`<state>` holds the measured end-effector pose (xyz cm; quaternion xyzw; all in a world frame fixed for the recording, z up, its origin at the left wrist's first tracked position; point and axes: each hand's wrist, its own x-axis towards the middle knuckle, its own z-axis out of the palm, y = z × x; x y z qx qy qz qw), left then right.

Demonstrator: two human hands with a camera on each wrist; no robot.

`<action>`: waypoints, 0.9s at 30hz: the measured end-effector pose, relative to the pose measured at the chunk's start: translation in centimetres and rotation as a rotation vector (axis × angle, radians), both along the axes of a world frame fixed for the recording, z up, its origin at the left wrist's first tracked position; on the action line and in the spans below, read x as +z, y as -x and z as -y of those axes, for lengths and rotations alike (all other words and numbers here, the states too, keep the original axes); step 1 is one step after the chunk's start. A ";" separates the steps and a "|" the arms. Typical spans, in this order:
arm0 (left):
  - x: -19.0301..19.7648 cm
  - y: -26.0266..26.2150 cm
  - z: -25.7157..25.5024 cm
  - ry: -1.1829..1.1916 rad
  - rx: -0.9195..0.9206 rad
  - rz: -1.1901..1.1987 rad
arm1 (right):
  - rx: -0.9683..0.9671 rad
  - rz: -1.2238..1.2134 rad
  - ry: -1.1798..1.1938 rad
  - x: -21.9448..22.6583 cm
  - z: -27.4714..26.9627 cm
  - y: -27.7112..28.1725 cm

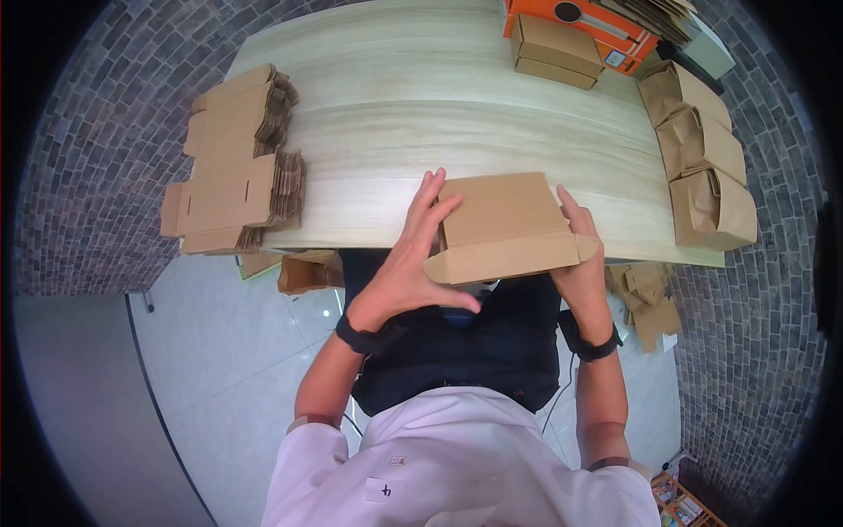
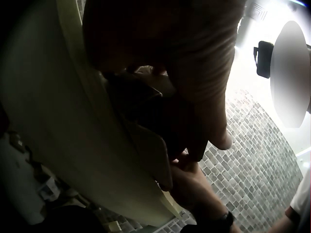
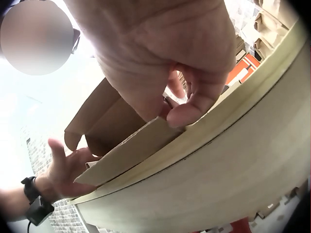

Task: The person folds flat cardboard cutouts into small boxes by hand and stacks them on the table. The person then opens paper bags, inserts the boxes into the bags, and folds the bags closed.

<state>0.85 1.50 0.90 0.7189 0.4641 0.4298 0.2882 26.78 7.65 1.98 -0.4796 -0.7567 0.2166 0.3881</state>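
A partly folded brown cardboard box (image 1: pixel 505 211) is held over the front edge of the table, with a flap along its near side. My right hand (image 1: pixel 581 268) grips the box's right side. In the right wrist view, the thumb and fingers of the right hand (image 3: pixel 165 63) pinch the edge of a cardboard panel (image 3: pixel 131 148). On the box's left side is my left hand (image 1: pixel 399 272), fingers extended along the side and thumb spread away toward the body. The left wrist view is dark, and the left hand (image 2: pixel 194 73) covers much of the cardboard there.
Stacks of flat cardboard blanks (image 1: pixel 228 167) lie at the table's left. A closed box (image 1: pixel 558 53) stands by an orange carton (image 1: pixel 580 22) at the far right. Several brown paper bags (image 1: pixel 711 206) line the right edge. Below the table are a paper bag (image 1: pixel 309 272) and cardboard pieces (image 1: pixel 650 299).
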 end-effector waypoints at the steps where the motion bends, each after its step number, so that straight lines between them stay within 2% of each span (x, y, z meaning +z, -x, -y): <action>1: 0.3 0.3 0.2 -0.002 -0.026 -0.058 | 0.038 0.014 0.006 0.2 0.0 -0.1; 6: 0.5 1.1 0.5 0.006 -0.083 -0.209 | 0.149 0.058 0.090 1.7 -0.8 -0.7; 8: -0.1 0.9 0.2 -0.122 -0.012 -0.242 | 0.208 0.044 0.164 2.7 -1.5 -0.8; 12: -0.1 0.7 -0.3 -0.111 0.051 -0.195 | 0.265 0.018 0.211 4.4 -2.6 -0.9; 14: 0.1 0.8 -0.7 -0.076 0.089 -0.128 | 0.284 -0.055 0.449 5.7 -2.7 -0.6; 15: 0.1 0.9 -0.9 -0.077 0.091 -0.127 | 0.285 -0.054 0.448 6.2 -2.9 -0.7; 17: 0.3 1.0 -1.2 0.052 0.016 0.068 | 0.379 -0.172 0.707 6.8 -3.4 -1.0; 18: 0.5 1.0 -1.3 0.050 0.016 0.067 | 0.380 -0.172 0.706 6.9 -3.6 -0.9; 20: 1.2 0.9 -1.5 0.223 0.017 0.343 | 0.316 -0.221 0.881 7.2 -3.8 -0.6; 25: 0.0 0.9 -2.9 0.153 0.074 0.456 | 0.362 -0.367 0.859 5.4 -4.8 -0.2; 27: -0.1 0.7 -3.3 0.158 0.217 0.443 | 0.364 -0.392 0.812 4.7 -5.2 -0.2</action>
